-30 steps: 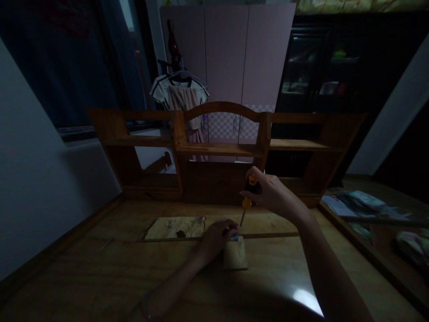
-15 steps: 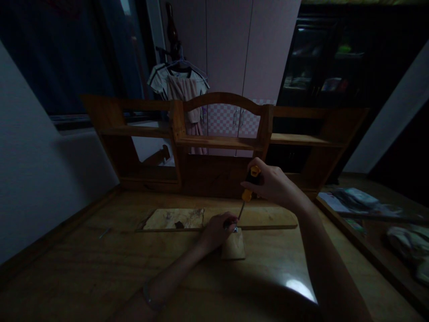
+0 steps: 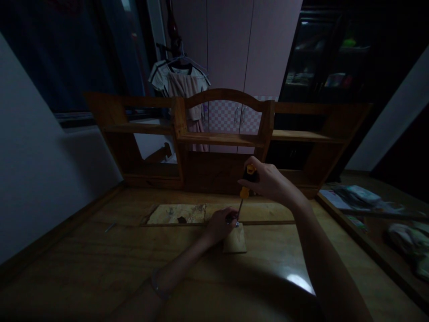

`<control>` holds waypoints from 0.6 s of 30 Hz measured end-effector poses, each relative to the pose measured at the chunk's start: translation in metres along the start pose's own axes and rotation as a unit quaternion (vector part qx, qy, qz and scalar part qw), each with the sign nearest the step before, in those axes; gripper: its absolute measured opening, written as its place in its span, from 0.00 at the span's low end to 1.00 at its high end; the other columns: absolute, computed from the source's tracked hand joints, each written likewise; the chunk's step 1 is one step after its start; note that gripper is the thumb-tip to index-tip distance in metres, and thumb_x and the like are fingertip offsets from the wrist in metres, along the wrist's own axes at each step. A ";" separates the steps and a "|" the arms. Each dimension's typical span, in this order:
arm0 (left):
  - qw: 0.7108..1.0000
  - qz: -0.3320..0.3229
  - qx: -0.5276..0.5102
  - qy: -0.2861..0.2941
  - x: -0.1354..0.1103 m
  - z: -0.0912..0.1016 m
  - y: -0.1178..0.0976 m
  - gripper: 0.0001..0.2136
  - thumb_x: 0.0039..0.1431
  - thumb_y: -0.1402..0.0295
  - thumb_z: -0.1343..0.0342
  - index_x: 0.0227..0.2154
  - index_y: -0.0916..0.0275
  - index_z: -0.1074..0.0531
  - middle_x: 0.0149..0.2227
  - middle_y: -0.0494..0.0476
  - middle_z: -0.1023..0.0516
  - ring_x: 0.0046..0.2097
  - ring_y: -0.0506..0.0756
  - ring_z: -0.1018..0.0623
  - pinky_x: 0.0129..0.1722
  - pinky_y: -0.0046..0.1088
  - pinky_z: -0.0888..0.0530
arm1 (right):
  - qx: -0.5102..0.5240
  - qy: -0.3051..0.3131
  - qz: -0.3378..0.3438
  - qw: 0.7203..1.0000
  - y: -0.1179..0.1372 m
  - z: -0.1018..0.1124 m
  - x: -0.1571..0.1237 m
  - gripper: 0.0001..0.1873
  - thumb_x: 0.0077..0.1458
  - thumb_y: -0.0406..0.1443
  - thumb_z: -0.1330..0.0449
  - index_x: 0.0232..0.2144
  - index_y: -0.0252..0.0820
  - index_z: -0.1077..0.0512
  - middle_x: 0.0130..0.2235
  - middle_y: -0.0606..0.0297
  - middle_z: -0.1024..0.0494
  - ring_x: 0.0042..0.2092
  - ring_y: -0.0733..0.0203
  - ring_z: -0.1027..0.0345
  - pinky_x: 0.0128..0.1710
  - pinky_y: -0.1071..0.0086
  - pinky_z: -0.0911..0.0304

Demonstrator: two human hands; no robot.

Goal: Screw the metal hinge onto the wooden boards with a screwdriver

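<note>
My right hand [image 3: 270, 181] is closed round the yellow and black handle of a screwdriver [image 3: 244, 192], held nearly upright with its shaft pointing down. The screwdriver's tip meets a small shiny metal piece [image 3: 237, 224], partly hidden by my fingers. My left hand [image 3: 219, 226] is closed in a pinch on that metal piece, whose kind I cannot make out. Beneath it lies a small wooden block [image 3: 235, 241]. Behind, a long wooden board [image 3: 268, 213] lies across the table, its left part rough and stained.
A wooden shelf unit [image 3: 221, 139] stands along the back of the wooden table [image 3: 187, 277]. At the left lies a thin pale object [image 3: 110, 227]. Papers and plastic bags [image 3: 358, 197] lie on a lower surface to the right, beside crumpled cloth [image 3: 409, 243].
The view has shifted slightly. Both hands keep their places at the metal piece, and the screwdriver still stands on it.
</note>
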State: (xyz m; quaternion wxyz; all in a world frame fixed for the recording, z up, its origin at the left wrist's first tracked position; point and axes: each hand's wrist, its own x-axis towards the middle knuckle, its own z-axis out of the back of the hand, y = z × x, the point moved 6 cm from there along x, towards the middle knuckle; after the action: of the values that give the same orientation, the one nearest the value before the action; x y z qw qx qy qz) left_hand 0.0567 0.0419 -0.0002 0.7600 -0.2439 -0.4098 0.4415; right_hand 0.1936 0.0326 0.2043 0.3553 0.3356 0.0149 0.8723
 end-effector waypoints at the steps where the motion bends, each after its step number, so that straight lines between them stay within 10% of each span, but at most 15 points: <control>1: 1.000 -0.007 -0.004 0.008 0.000 0.000 -0.001 0.12 0.54 0.75 0.46 0.41 0.61 0.27 0.39 0.53 0.21 0.40 0.52 0.22 0.45 0.28 0.28 | 0.001 -0.001 0.000 1.000 -0.001 0.000 0.000 0.17 0.57 0.39 0.34 0.42 0.43 0.38 0.31 0.69 0.29 0.30 0.64 0.34 0.28 0.74 0.44; 18: 0.999 -0.048 -0.014 0.019 -0.002 0.000 -0.006 0.12 0.55 0.76 0.46 0.42 0.61 0.28 0.41 0.54 0.23 0.43 0.53 0.24 0.46 0.28 0.28 | -0.011 0.001 0.014 1.000 0.006 -0.006 0.003 0.18 0.57 0.38 0.35 0.44 0.42 0.38 0.34 0.67 0.28 0.32 0.62 0.33 0.30 0.73 0.44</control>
State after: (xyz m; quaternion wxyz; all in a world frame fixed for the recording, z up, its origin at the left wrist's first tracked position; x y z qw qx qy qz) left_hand 0.0598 0.0374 0.0036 0.7847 -0.2426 -0.4125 0.3940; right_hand 0.1851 0.0316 0.2028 0.3468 0.3310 0.0007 0.8776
